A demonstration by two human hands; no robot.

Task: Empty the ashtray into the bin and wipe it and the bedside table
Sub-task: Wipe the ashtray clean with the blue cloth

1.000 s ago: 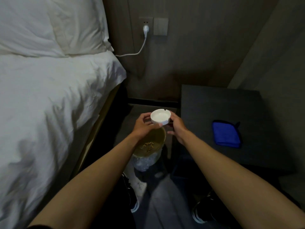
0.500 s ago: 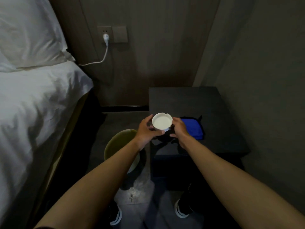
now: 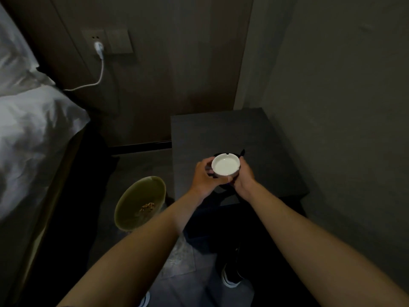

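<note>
Both hands hold the white ashtray point(image 3: 226, 166) upright over the dark bedside worktop point(image 3: 221, 131): left hand point(image 3: 204, 176) curled on its left side, right hand point(image 3: 243, 178) on its right, ashtray bowl looks bare. Bin point(image 3: 140, 203) sits on the floor left of the worktop, between it and the bed point(image 3: 33, 134), with brownish bits inside. White plug point(image 3: 99, 48) in the wall socket, its cable running down-left toward the bed; a dark shoe point(image 3: 231, 273) shows below the arms.
</note>
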